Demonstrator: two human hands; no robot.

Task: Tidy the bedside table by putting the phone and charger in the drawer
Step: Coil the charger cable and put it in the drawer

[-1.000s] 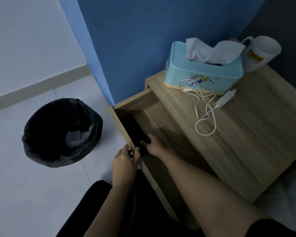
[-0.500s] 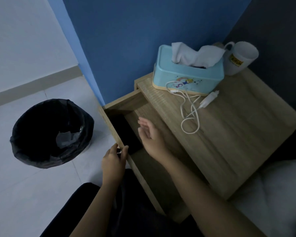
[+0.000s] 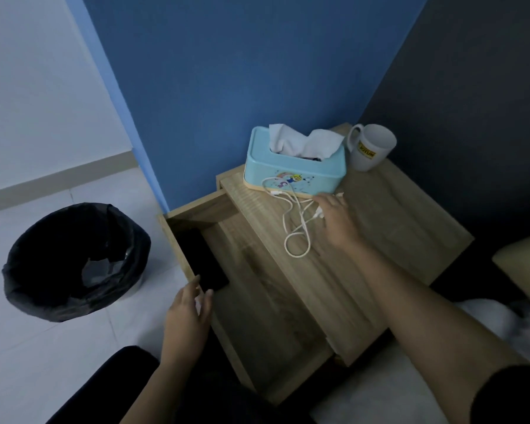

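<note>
The black phone [image 3: 203, 261] lies flat in the open drawer [image 3: 266, 304], against its left front corner. My left hand [image 3: 190, 316] holds the drawer's front panel, thumb and fingers over its top edge, just short of the phone. On the bedside table top [image 3: 389, 228] lies the white charger [image 3: 297, 237], its cable looped in front of the tissue box. My right hand [image 3: 337, 220] covers the charger's plug end, with fingers curled round it. White bits of the plug show at the thumb and at a fingertip.
A light-blue tissue box [image 3: 291, 171] and a white mug [image 3: 371, 148] stand at the back of the table, against the blue wall. A bin with a black liner [image 3: 74, 261] is on the tiled floor to the left. Bedding [image 3: 487, 319] lies at the right.
My right hand left the phone in the drawer, rose, and moved right onto the charger on the table top. My left hand stays at the drawer front.
</note>
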